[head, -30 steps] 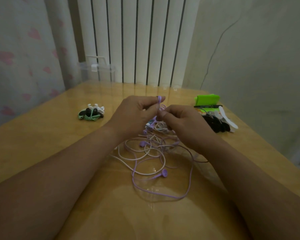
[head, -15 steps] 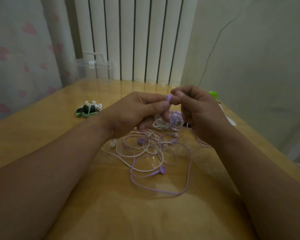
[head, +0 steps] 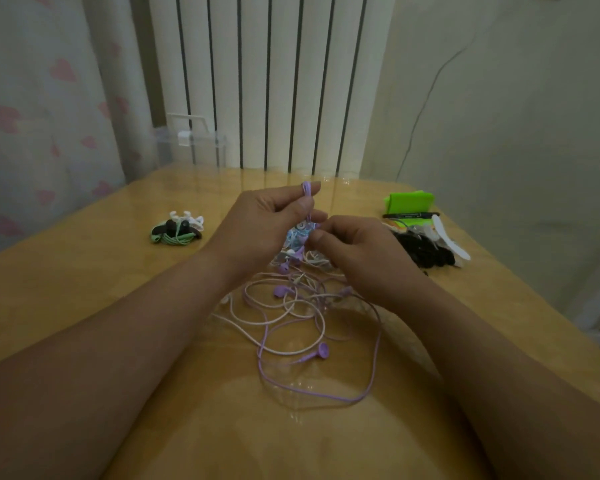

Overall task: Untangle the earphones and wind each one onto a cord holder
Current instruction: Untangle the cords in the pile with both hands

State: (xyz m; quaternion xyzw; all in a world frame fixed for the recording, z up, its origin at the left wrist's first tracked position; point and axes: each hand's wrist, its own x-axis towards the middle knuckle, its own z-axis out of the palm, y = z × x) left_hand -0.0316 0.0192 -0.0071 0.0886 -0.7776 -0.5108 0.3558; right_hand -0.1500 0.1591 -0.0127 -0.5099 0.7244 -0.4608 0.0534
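- Left hand [head: 260, 220]: raised just above the tangle [head: 302, 306], thumb and forefinger pinched on a purple cord [head: 307, 194] that runs down into the heap.
- Right hand [head: 354, 247]: lower, over the tangle's far right part; fingers curled, fingertips nipping the same purple cord just under the left hand's pinch.
- Tangle: purple, white and pale pink earphone cords looped loosely over one another, lying on the table [head: 84, 289] between the two forearms.
- Purple earbud [head: 321, 351]: on the tangle's near side, flat on the table, with one long purple loop trailing nearer still.
- Wound earphones [head: 177, 230]: well apart to the left of the tangle; green, black and white sets bunched together and touching.
- Black bundle [head: 423, 251]: near, to the right of the tangle; make-up too dark to tell.
- White flat piece [head: 447, 240]: right of the tangle, against the black bundle's outer side.
- Green object [head: 409, 202] and black pen [head: 411, 214]: right of the tangle and farther back.
- Clear box [head: 191, 140]: far behind the tangle, to the left.
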